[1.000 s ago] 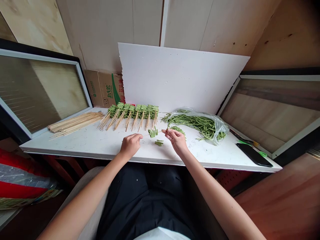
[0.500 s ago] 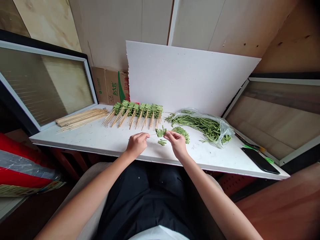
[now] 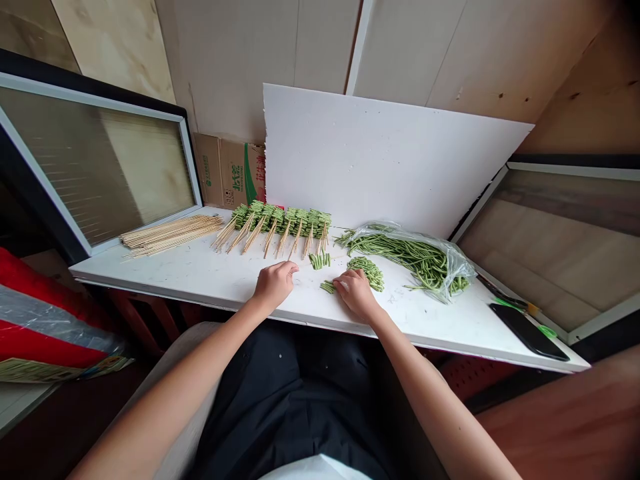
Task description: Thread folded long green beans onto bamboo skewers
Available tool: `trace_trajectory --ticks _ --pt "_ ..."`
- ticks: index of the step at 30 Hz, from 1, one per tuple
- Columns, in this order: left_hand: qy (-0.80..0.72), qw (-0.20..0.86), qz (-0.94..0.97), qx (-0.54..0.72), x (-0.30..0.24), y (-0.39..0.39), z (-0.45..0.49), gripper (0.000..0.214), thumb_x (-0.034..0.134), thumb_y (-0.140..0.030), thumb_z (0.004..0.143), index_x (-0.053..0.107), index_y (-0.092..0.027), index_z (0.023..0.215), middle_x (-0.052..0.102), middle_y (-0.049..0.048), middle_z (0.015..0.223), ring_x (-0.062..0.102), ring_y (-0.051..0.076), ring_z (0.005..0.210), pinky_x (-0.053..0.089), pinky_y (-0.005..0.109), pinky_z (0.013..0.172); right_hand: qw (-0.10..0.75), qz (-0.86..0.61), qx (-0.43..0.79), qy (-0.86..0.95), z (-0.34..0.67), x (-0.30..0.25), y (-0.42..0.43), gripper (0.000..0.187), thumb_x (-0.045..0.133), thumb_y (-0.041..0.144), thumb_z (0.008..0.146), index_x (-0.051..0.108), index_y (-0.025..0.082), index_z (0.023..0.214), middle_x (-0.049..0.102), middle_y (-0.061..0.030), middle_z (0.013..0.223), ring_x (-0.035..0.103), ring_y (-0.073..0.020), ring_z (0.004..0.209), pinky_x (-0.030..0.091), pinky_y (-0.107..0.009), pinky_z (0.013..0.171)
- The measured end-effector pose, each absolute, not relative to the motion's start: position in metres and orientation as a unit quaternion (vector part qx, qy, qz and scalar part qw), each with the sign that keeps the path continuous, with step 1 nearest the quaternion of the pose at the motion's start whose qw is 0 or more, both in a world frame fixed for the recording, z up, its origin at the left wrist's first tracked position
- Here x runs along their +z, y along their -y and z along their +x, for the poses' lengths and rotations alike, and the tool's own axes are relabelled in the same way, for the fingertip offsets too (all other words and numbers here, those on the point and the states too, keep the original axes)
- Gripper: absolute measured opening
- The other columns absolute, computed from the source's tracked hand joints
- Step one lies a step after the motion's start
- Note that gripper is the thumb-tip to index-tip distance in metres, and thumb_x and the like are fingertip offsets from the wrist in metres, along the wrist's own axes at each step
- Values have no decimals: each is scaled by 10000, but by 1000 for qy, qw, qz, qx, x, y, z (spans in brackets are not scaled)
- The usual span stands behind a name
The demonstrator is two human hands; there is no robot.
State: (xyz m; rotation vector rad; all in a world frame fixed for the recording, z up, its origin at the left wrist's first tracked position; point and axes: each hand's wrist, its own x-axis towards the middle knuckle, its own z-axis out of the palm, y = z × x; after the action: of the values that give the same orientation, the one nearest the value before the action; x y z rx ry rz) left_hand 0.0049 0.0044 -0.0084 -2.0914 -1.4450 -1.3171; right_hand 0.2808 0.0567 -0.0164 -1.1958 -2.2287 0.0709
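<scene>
My left hand is closed on the blunt end of a thin wooden skewer. Short green bean pieces are threaded side by side along it, and its tip points right, just above the table. My right hand is lowered to the tabletop, fingers pinched at a small row of loose bean pieces; the fingers partly cover the row. Right behind that hand lies a heap of cut green beans. Finished bean skewers are stacked at the back, their sticks pointing forward.
A bundle of bare skewers lies on the white table at left. Long uncut beans fill a clear plastic bag at right. A black phone rests near the right edge. A white board and cardboard box stand behind.
My right hand has left the threaded beans and come down to the loose pieces on the table. The left hand still holds the skewer. The view has shifted slightly.
</scene>
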Motion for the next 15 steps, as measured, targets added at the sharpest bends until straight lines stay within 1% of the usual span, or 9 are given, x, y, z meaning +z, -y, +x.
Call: trace_trajectory --ticks 2,5,9,11,13,14,15 --pt "500 136 -727 -451 -10 -4 6 260 570 -15 861 747 -198 917 819 41 911 774 214 798 577 280 677 288 -455 23 843 281 -19 -59 306 562 379 1029 815 220 967 746 -139 1014 557 -343 1047 443 -471 950" --pt "499 138 -727 -450 -11 -4 7 254 573 -22 863 746 -200 920 819 38 906 775 212 795 574 276 666 293 -459 27 838 280 -20 -61 294 591 408 1018 792 216 923 749 -129 987 560 -334 1042 440 -444 941" --pt "491 148 -728 -455 -12 -4 7 255 561 -27 866 742 -199 916 820 29 898 775 209 780 573 276 652 299 -445 34 843 279 -18 -60 246 621 388 1002 767 215 907 757 -120 988 556 -328 1050 446 -431 945" --pt "490 150 -729 -454 -13 -4 8 257 556 -31 868 741 -202 918 820 30 896 774 206 779 576 272 651 305 -438 45 845 279 -17 -59 226 612 370 1005 774 213 1002 765 -116 975 556 -326 1041 458 -431 931" --pt "488 153 -730 -453 -14 -3 8 260 552 -32 868 739 -205 918 819 32 892 773 204 777 577 268 649 314 -430 63 844 278 -17 -59 258 611 370 1006 767 213 1138 772 -112 955 559 -325 1026 468 -434 915" --pt "486 155 -731 -454 -14 -3 8 261 550 -31 867 738 -205 918 818 33 888 772 204 774 577 268 646 317 -427 68 844 278 -17 -58 273 614 373 1006 768 216 1167 773 -113 945 562 -327 1017 470 -437 907" --pt "483 156 -731 -455 -14 -3 8 261 549 -31 867 736 -205 919 817 33 883 772 204 769 576 268 642 317 -426 69 845 277 -17 -58 271 616 374 1006 781 221 1156 771 -118 937 563 -330 1007 468 -438 898"
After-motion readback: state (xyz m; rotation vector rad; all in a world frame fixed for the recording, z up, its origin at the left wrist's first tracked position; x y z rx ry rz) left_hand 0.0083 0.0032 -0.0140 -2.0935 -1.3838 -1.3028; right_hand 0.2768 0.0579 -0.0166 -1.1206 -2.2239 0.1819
